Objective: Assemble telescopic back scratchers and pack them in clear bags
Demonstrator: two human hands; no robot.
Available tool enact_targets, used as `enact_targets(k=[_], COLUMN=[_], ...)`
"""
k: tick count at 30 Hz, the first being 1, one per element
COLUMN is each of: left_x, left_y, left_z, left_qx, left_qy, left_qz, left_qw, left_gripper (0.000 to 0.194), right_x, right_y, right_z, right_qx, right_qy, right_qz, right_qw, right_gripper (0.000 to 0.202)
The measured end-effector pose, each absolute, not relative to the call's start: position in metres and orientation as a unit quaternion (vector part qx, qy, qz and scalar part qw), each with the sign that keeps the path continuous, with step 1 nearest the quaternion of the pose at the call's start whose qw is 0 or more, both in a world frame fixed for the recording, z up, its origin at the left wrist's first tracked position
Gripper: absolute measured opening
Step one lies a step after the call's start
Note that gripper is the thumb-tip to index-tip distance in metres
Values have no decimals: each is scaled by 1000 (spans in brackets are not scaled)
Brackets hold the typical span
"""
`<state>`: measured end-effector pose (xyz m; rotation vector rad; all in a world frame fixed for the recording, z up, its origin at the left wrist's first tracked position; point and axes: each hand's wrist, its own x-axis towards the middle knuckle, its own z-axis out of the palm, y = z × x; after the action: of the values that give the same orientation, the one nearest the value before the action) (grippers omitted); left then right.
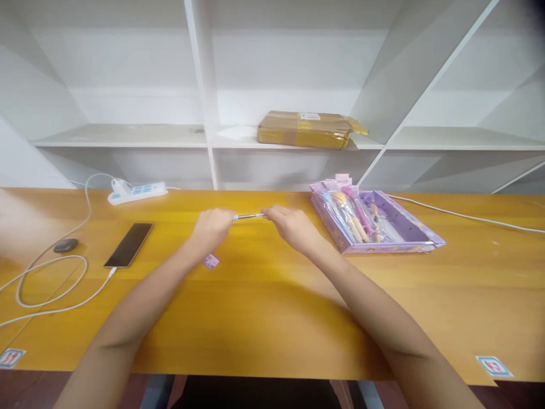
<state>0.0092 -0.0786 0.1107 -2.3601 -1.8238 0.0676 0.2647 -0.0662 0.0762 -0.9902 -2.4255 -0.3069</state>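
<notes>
A slim light-blue pen [249,216] is stretched level between my two hands, a little above the wooden table [264,318]. My left hand [214,226] is closed in a fist around its left part. On the other end, my right hand [293,224] pinches the pen's tip with thumb and fingers. Only a short middle piece, dark and pale blue, shows between them; the rest is hidden in the hands. Below my left wrist lies a small purple-and-white label [211,261].
Right of my hands stands a purple tray box [394,247] with several pens in clear wrappers [347,213]. At left are a phone [129,245] on a white cable, a black round object [66,245] and a power strip [138,192]. A taped parcel [304,129] rests on the shelf.
</notes>
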Motion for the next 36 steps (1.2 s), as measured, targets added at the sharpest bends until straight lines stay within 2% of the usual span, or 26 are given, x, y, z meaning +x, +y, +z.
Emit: enact_targets(k=[5, 12, 24, 30, 36], left_x=[4, 6, 1, -18, -62], left_y=[-78, -82, -68, -58, -47], left_z=[116, 119, 115, 116, 135], left_qx=[-796, -803, -800, -784, -737], left_qy=[-596, -586, -592, -609, -637], left_qz=[33, 35, 32, 15, -82], left_qw=[102, 102, 88, 117, 210], left_gripper=[32, 34, 32, 29, 29], right_x=[266, 268, 271, 289, 346], right_y=[-75, -81, -72, -64, -49], right_z=[91, 106, 100, 107, 131], right_qx=[-380, -387, -403, -409, -416], right_qy=[-898, -906, -902, -890, -843], right_qz=[-121, -54, -93, -126, -247], right_qw=[187, 162, 128, 156, 237], right_gripper=[28, 34, 35, 33, 35])
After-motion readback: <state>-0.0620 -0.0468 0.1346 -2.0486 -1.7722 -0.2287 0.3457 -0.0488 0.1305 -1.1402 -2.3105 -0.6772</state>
